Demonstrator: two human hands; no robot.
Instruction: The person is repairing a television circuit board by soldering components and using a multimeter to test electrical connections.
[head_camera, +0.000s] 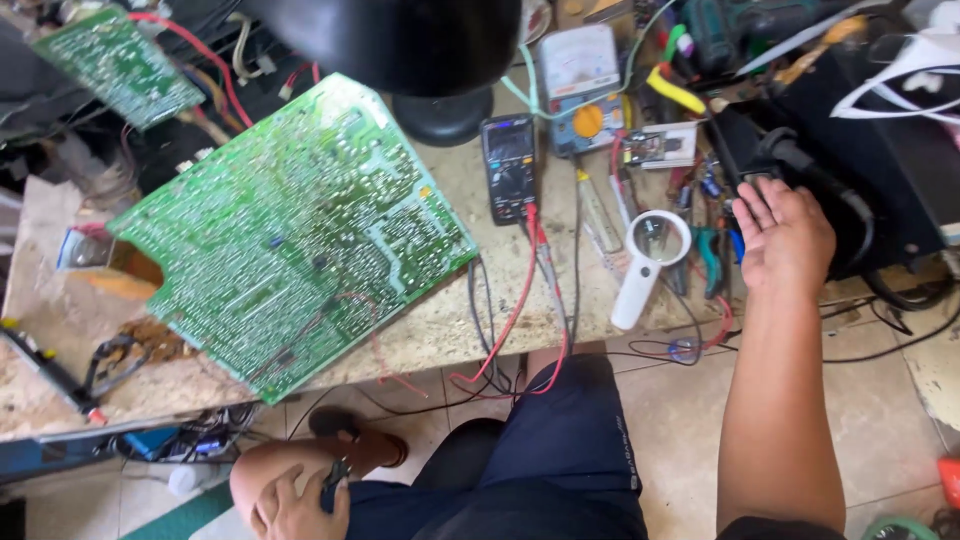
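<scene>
My right hand (783, 232) is stretched out over the bench edge, fingers loosely spread and empty, touching the black boxy device (860, 150) and nearest the heap of small coloured hand tools (708, 250). My left hand (298, 505) rests on my knee, curled around a small dark tool (334, 482). Just beside the tools lies a white-handled magnifying glass (648, 262). Further left, a black digital multimeter (509, 166) sits near a large green circuit board (300, 228) tilted on the worn bench (500, 320).

Bare forearms, bare hands, dark navy shorts with small pale lettering on the leg, brown footwear
</scene>
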